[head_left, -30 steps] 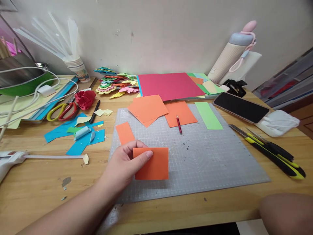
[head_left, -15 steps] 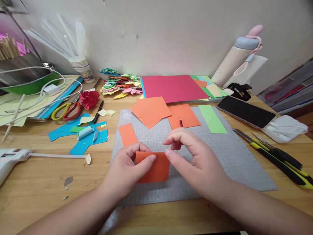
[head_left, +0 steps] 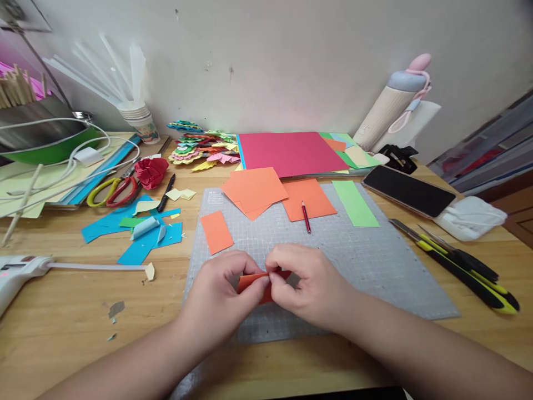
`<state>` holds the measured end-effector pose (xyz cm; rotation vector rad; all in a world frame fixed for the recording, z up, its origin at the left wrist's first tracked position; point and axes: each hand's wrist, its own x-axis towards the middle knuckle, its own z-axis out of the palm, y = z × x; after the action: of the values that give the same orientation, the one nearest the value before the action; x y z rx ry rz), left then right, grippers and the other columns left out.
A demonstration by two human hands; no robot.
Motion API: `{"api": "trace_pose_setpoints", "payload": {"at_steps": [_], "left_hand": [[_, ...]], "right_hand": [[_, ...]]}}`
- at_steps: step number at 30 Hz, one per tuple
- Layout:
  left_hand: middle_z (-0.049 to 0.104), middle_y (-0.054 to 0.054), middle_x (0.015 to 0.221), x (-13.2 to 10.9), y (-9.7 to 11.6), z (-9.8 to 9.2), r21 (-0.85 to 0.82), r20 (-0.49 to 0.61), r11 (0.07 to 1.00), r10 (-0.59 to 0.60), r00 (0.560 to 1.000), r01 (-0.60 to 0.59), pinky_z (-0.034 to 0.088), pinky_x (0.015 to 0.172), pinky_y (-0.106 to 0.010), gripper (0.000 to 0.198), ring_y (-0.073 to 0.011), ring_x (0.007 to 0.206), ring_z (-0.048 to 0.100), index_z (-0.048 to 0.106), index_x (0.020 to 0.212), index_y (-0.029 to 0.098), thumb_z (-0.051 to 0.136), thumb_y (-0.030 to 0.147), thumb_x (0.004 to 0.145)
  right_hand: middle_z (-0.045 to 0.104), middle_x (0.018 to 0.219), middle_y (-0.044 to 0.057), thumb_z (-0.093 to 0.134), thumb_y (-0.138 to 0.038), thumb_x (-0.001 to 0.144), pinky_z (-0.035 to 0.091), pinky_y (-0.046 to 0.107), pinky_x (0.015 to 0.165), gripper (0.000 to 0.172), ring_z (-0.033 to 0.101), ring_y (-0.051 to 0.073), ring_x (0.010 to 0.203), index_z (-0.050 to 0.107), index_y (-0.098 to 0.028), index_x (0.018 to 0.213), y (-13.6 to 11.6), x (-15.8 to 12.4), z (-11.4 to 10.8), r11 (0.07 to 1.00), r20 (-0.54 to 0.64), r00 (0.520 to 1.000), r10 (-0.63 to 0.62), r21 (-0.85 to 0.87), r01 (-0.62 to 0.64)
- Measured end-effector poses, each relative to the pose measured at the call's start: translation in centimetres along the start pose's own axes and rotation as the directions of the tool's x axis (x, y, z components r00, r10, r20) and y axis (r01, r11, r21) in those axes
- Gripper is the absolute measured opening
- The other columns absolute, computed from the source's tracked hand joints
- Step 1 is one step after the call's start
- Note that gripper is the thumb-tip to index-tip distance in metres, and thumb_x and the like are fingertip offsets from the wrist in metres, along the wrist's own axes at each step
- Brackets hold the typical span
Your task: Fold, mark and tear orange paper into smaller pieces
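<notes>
A piece of orange paper [head_left: 266, 295] is held over the front of the grey cutting mat [head_left: 358, 278], mostly covered by my fingers. My left hand [head_left: 227, 291] pinches it from the left, thumb on the near face. From the right, my right hand [head_left: 306, 283] pinches its upper edge, the two thumbs nearly touching. Beyond the hands lie a small orange strip [head_left: 217, 231], a few orange sheets [head_left: 260, 189], another orange square [head_left: 310, 200] and a short red pencil [head_left: 306, 216]. A green paper strip [head_left: 356, 204] rests farther right on the mat.
At right are a phone [head_left: 408, 190], a white case [head_left: 472, 218] and a yellow-black utility knife [head_left: 466, 272]. Left are blue paper scraps [head_left: 145, 244], scissors [head_left: 112, 190], crumpled red paper [head_left: 151, 173] and a glue gun [head_left: 20, 278]. A magenta sheet [head_left: 291, 153] lies by the wall.
My right hand has moved left and closed on the orange paper's upper edge. The paper has tipped so that less of its face shows. The pencil is now uncovered.
</notes>
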<state>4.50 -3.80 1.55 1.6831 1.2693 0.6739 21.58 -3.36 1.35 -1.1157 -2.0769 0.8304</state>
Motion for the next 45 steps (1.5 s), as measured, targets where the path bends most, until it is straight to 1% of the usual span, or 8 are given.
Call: {"api": "trace_pose_setpoints", "payload": {"at_steps": [6, 11, 15, 18, 21, 29, 37, 45], "left_hand": [[0.059, 0.0, 0.064, -0.1, 0.1, -0.4, -0.201, -0.04, 0.979, -0.047, 0.998, 0.038, 0.04, 0.059, -0.024, 0.02, -0.0127, 0.063, 0.051, 0.06, 0.063, 0.017, 0.064, 0.032, 0.076], [0.055, 0.002, 0.063, 0.3, -0.2, -1.2, -0.404, -0.129, 0.911, -0.15, 0.98, 0.086, 0.037, 0.054, -0.021, 0.024, -0.0098, 0.059, 0.046, 0.058, 0.062, 0.017, 0.069, 0.035, 0.073], [0.058, 0.002, 0.066, 0.4, -0.5, -1.1, -0.49, -0.13, 0.865, -0.195, 0.972, 0.108, 0.038, 0.058, -0.021, 0.024, -0.0096, 0.063, 0.049, 0.06, 0.067, 0.017, 0.071, 0.038, 0.072], [0.057, 0.001, 0.066, 0.4, -0.5, -0.7, -0.472, -0.021, 0.866, -0.197, 0.98, 0.164, 0.038, 0.058, -0.022, 0.027, -0.0102, 0.063, 0.049, 0.059, 0.066, 0.016, 0.071, 0.04, 0.071], [0.054, 0.002, 0.063, 0.4, -0.4, -0.4, -0.396, 0.039, 0.896, -0.202, 0.978, 0.201, 0.036, 0.055, -0.022, 0.027, -0.0105, 0.06, 0.046, 0.056, 0.066, 0.016, 0.065, 0.041, 0.073], [0.054, 0.002, 0.066, 0.4, -0.4, -0.5, 0.004, 0.127, 1.0, 0.011, 0.992, -0.011, 0.038, 0.062, -0.025, 0.011, -0.0127, 0.066, 0.048, 0.055, 0.068, 0.018, 0.049, 0.023, 0.076], [0.042, 0.005, 0.059, 0.7, -0.1, -1.2, -0.007, 0.115, 1.0, 0.0, 0.993, 0.001, 0.03, 0.054, -0.023, 0.009, -0.01, 0.059, 0.038, 0.048, 0.062, 0.018, 0.045, 0.021, 0.069], [0.045, 0.004, 0.058, 0.8, 0.5, -2.2, -0.043, 0.047, 0.999, -0.026, 0.999, 0.028, 0.03, 0.053, -0.023, 0.01, -0.01, 0.058, 0.039, 0.048, 0.06, 0.018, 0.046, 0.023, 0.068]], "right_hand": [[0.046, 0.06, -0.004, 0.045, -0.008, 0.068, 0.033, 0.024, 0.052, 0.014, 0.041, 0.01, 0.057, 0.042, -0.021, 0.063, 0.3, 0.2, -0.6, 0.998, 0.001, 1.0, 0.018, 0.057, -0.018], [0.05, 0.061, -0.003, 0.045, -0.008, 0.068, 0.035, 0.026, 0.054, 0.013, 0.045, 0.012, 0.059, 0.046, -0.021, 0.062, 1.4, 0.7, -2.2, 0.987, -0.054, 0.987, 0.154, 0.063, -0.151], [0.055, 0.067, -0.001, 0.048, -0.017, 0.078, 0.042, 0.028, 0.058, 0.007, 0.052, 0.013, 0.063, 0.05, -0.021, 0.072, 1.9, 0.8, -2.3, 0.918, -0.068, 0.966, 0.251, 0.332, -0.215], [0.055, 0.073, -0.001, 0.049, -0.028, 0.086, 0.042, 0.027, 0.057, 0.008, 0.051, 0.012, 0.064, 0.053, -0.021, 0.084, 1.7, 0.4, -1.3, 0.844, 0.026, 0.974, 0.223, 0.495, -0.206], [0.047, 0.066, -0.003, 0.048, -0.028, 0.088, 0.036, 0.024, 0.054, 0.017, 0.043, 0.01, 0.06, 0.051, -0.019, 0.073, 1.4, 0.0, -0.5, 0.873, 0.07, 0.976, 0.205, 0.439, -0.215], [0.044, 0.06, -0.005, 0.051, -0.02, 0.081, 0.03, 0.024, 0.051, 0.015, 0.037, 0.009, 0.056, 0.049, -0.018, 0.067, 1.1, -0.2, 0.1, 0.876, 0.295, 0.925, 0.24, 0.345, -0.338], [0.048, 0.063, -0.004, 0.056, -0.027, 0.084, 0.032, 0.023, 0.052, 0.019, 0.04, 0.009, 0.057, 0.052, -0.018, 0.067, 1.6, 0.0, -0.2, 0.845, 0.145, 0.969, 0.198, 0.476, -0.244], [0.047, 0.059, -0.005, 0.061, -0.03, 0.084, 0.03, 0.022, 0.049, 0.025, 0.039, 0.008, 0.054, 0.052, -0.017, 0.065, 2.5, 0.6, -2.1, 0.787, 0.058, 0.978, 0.202, 0.584, -0.197]]}}
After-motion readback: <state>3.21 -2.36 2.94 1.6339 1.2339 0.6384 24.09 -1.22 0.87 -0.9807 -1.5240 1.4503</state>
